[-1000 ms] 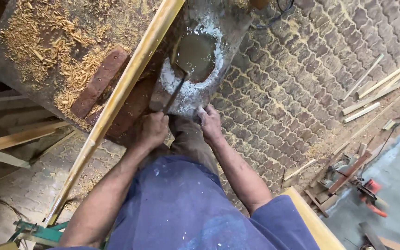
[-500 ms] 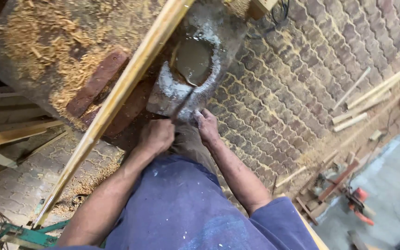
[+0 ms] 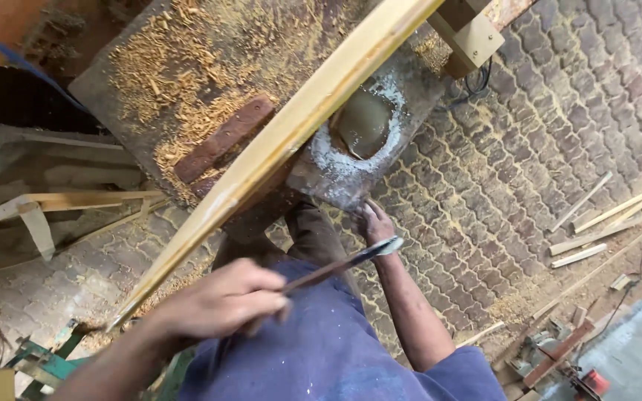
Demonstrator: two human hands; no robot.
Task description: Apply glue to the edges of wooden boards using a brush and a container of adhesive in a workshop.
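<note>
My left hand (image 3: 221,303) is raised in front of my blue shirt and grips a thin, flat-bladed metal tool (image 3: 343,263) whose pale smeared tip points right. My right hand (image 3: 373,223) rests on the near edge of the worn bench top (image 3: 187,59), just below a grey-brown wet puddle (image 3: 362,122) ringed with white powder. A long pale wooden strip (image 3: 284,141) lies diagonally across the bench, between my left hand and the puddle. The tool's tip hangs just above my right wrist.
Sawdust and shavings cover the bench, beside a rusty flat bar (image 3: 224,139). A wooden block (image 3: 473,37) sits at the bench's far corner. Loose wood sticks (image 3: 596,223) lie on the paved floor at right, with a red power tool (image 3: 592,382) lower right. A green metal frame (image 3: 46,364) stands lower left.
My left hand has lifted the tool away from the puddle and drawn it back toward my body. My right hand stays at the bench edge. The view has shifted.
</note>
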